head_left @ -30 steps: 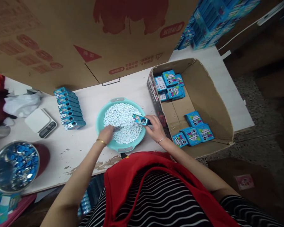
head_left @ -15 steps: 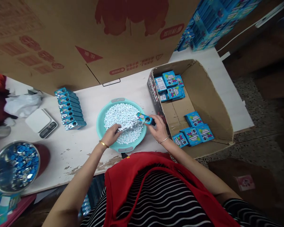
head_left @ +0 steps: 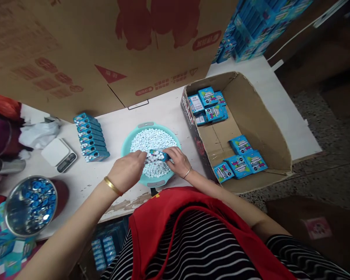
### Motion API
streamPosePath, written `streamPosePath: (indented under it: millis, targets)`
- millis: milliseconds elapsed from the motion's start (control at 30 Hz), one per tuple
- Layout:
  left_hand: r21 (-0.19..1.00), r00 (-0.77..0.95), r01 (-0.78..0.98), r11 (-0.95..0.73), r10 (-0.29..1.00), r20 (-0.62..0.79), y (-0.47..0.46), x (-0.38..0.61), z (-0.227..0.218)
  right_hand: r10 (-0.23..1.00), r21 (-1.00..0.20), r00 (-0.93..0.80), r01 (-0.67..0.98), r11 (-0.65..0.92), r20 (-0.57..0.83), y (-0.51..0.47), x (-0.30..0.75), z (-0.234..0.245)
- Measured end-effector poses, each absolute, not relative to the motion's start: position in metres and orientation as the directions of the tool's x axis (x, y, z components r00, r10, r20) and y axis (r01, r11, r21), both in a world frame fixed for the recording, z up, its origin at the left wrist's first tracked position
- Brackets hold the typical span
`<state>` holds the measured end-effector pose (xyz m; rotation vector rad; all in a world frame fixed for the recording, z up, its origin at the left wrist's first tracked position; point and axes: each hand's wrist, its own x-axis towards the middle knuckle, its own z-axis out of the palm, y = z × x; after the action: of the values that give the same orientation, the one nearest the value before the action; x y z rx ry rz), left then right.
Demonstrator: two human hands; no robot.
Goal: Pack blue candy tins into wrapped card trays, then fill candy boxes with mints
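A teal basin (head_left: 127, 145) full of small white candies (head_left: 151, 140) sits on the table in front of me. My right hand (head_left: 177, 162) grips a small blue tin (head_left: 159, 155) low over the candies. My left hand (head_left: 126, 171) is closed beside the tin's left end, its fingertips touching it; a small metal scoop seen in it earlier is hidden now.
A row of blue tins (head_left: 90, 137) stands left of the basin, beside a white scale (head_left: 57, 153). A metal bowl of blue caps (head_left: 30, 206) is at the lower left. An open carton (head_left: 266, 128) with blue packets (head_left: 240, 161) lies on the right. Large cardboard boxes (head_left: 105, 46) stand behind.
My right hand brought the blue tin left and down over the candies. My left hand rose from the pile and met the tin's end.
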<state>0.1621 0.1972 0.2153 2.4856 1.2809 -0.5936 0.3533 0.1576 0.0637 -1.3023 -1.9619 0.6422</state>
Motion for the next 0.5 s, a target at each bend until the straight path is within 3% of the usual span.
streamPosePath:
  millis: [100,267,333,500]
  targets:
    - [-0.053,0.524,0.775,-0.63,0.687,-0.504,0.191,0.178,0.234,0.919,-0.716,-0.27,0.576,0.394,0.288,0.154,0.351,0.063]
    - [-0.06,0.538,0.762,-0.645,0.682,-0.496,0.189,0.179,0.254,0.922,-0.769,-0.246,0.509,0.386,0.3,0.151,0.351,0.057]
    - [0.002,0.548,0.791,-0.611,0.708,-0.447,0.192,0.166,0.252,0.922,-0.789,-0.225,0.477,0.386,0.315,0.151,0.351,0.055]
    - [0.311,0.643,0.758,-0.573,0.736,-0.213,0.206,0.137,0.201,0.921,-0.8,-0.251,0.462,0.384,0.297,0.152,0.34,0.064]
